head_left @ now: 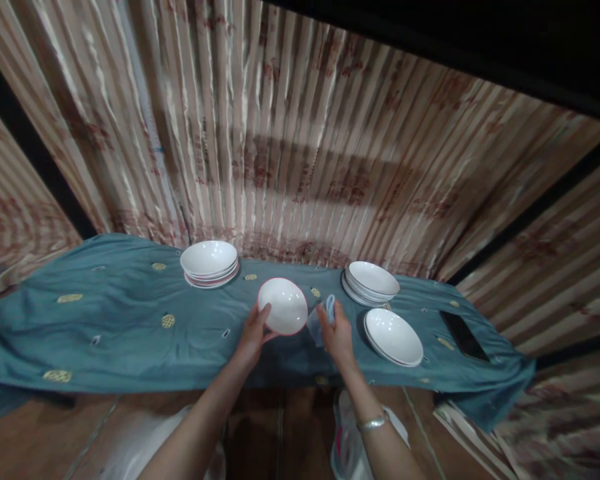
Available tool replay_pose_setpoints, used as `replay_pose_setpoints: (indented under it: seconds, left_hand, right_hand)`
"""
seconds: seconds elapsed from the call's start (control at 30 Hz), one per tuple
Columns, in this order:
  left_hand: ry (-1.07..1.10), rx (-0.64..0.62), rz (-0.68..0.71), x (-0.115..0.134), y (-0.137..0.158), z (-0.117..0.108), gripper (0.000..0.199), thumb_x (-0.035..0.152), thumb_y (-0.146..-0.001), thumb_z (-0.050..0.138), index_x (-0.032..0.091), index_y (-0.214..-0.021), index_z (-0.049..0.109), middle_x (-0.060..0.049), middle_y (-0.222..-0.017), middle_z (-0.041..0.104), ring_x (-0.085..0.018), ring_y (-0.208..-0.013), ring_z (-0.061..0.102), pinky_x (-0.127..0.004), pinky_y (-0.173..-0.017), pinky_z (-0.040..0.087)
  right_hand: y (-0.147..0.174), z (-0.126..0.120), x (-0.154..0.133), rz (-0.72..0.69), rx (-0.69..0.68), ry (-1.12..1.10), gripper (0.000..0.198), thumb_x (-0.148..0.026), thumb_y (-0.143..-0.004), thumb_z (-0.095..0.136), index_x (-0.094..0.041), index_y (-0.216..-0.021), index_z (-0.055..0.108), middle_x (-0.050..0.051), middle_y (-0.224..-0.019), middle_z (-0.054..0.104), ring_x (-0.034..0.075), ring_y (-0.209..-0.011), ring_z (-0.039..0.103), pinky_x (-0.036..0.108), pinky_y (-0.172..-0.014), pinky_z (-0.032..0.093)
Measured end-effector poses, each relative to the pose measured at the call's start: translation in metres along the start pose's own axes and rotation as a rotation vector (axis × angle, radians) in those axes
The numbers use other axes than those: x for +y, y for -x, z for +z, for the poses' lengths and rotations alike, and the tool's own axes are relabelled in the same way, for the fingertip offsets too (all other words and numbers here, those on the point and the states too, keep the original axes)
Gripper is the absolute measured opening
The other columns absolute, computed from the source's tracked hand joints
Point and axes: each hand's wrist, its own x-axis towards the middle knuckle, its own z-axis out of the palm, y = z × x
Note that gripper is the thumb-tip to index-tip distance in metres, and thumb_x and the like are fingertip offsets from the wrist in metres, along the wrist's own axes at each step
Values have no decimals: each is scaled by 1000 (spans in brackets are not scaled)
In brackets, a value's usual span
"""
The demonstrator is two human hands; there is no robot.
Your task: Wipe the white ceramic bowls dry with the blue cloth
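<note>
A white bowl with a thin red rim [286, 307] is tilted toward me above the table. My left hand [254, 333] grips it at its left edge, thumb over the rim and fingers underneath. Just right of the bowl, my right hand [338, 333] is closed on a light blue cloth [317, 327], part of which hangs below the fingers. The cloth and the bowl appear slightly apart. Close to my right hand lies a small stack of white plates or shallow bowls [394, 337].
A stack of white bowls [209, 259] stands at the back left, another bowl stack [374, 279] at the back right. A dark phone-like slab [464, 335] lies far right on the teal tablecloth [140, 347]. Patterned curtains [300, 160] hang behind the table.
</note>
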Motion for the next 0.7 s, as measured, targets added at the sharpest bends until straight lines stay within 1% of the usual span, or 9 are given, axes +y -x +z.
replay_pose_setpoints:
  seconds: [0.07, 0.13, 0.2, 0.27, 0.33, 0.43, 0.53, 0.63, 0.7]
  left_hand:
    - [-47, -23, -17, -9, 2, 2, 40, 32, -79, 68, 21, -117, 63, -12, -119, 66, -23, -95, 67, -30, -65, 59]
    - [-91, -50, -31, -16, 3, 5, 43, 35, -77, 70, 21, -118, 63, -12, -116, 67, -23, -93, 68, -29, -62, 59]
    - [-126, -74, -35, -21, 4, 8, 43, 36, -78, 69, 21, -117, 64, -12, -114, 68, -23, -88, 68, -28, -58, 58]
    - [-143, -79, -33, -24, 5, 11, 42, 35, -78, 68, 20, -117, 64, -11, -113, 68, -22, -85, 69, -27, -55, 58]
    - [-161, -70, -24, -24, 4, 14, 40, 33, -78, 69, 20, -115, 65, -10, -114, 68, -22, -85, 68, -26, -54, 57]
    - [-217, -43, 13, -23, 1, 16, 40, 34, -78, 68, 23, -117, 65, -8, -118, 67, -24, -93, 67, -26, -57, 57]
    - [-252, 2, 74, -22, -6, 18, 34, 32, -80, 65, 26, -114, 66, -5, -119, 68, -24, -108, 63, -30, -76, 57]
    - [-221, 55, 129, -22, -13, 21, 17, 22, -79, 66, 20, -95, 72, -7, -114, 70, -23, -123, 55, -30, -103, 43]
    - [-225, 75, 116, -24, -17, 23, 10, 20, -80, 65, 16, -86, 71, -11, -110, 71, -24, -126, 52, -31, -110, 34]
  right_hand:
    - [0, -3, 3, -59, 72, -37, 61, -50, -93, 34, -9, -138, 40, 19, -118, 63, 27, -110, 61, 38, -90, 47]
    - [0, 3, 2, -204, 52, -56, 61, -48, -94, 37, -11, -142, 36, 19, -135, 53, 26, -128, 47, 41, -103, 40]
    - [1, 13, -1, -351, -105, -1, 53, -42, -95, 40, -12, -137, 43, 18, -137, 51, 25, -133, 42, 43, -108, 35]
    - [3, 22, -2, -453, -315, 92, 39, -33, -96, 41, -12, -125, 56, 17, -128, 58, 24, -126, 48, 42, -108, 36]
    - [4, 26, -3, -498, -448, 163, 31, -23, -95, 42, -11, -114, 63, 16, -118, 63, 23, -117, 55, 40, -105, 39]
    - [2, 22, -3, -494, -501, 178, 27, -16, -93, 43, -12, -109, 65, 14, -111, 65, 22, -107, 59, 37, -97, 44]
    - [-2, 18, -1, -477, -587, 69, 21, -13, -88, 49, -17, -97, 68, 8, -98, 69, 19, -94, 62, 31, -88, 47]
    - [-3, 25, 0, -400, -652, -195, 16, -12, -83, 54, -19, -87, 67, 1, -86, 70, 15, -82, 63, 25, -79, 48]
    - [-3, 34, -1, -326, -616, -378, 14, -14, -82, 54, -19, -89, 66, 0, -84, 69, 14, -79, 63, 23, -76, 49]
